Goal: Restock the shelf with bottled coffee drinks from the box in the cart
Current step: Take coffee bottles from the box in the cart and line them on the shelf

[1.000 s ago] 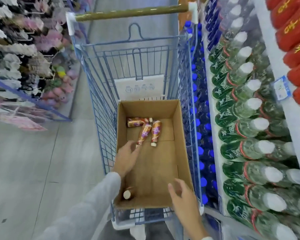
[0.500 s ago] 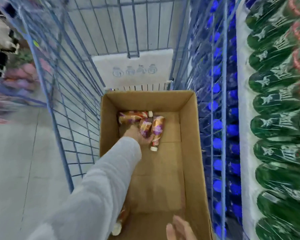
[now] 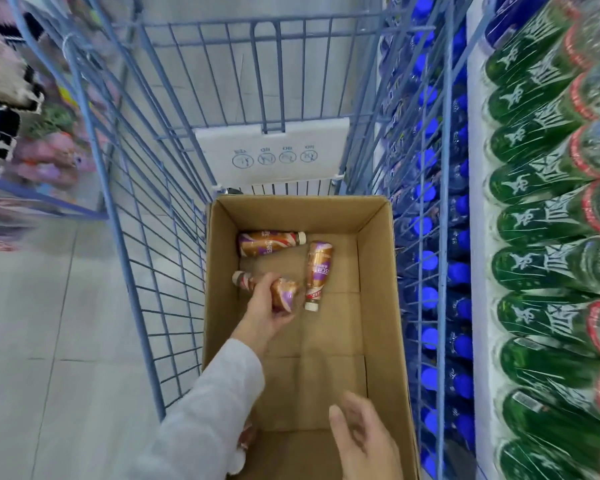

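Gripping a coffee bottle [image 3: 286,292] at mid-frame, the left hand [image 3: 267,306] curls its fingers round the bottle's middle. The bottle is tilted, with its pale cap to the upper left and its brown-and-purple wrapped base to the right, just over the floor of the cardboard box [image 3: 378,271]. Above it a second bottle [image 3: 271,243] lies crosswise by the far wall, cap to the right. Just right, a third bottle [image 3: 317,271] lies lengthwise, white cap toward the bottom of the frame. At lower centre the right hand [image 3: 364,441] hovers over the box's near end, fingers loosely apart, holding nothing. The box sits in a blue wire cart [image 3: 136,237]. Grey floor tiles [image 3: 49,341] fill the left; blue-capped bottles [image 3: 430,265] and green bottles [image 3: 541,271] line the shelves on the right.
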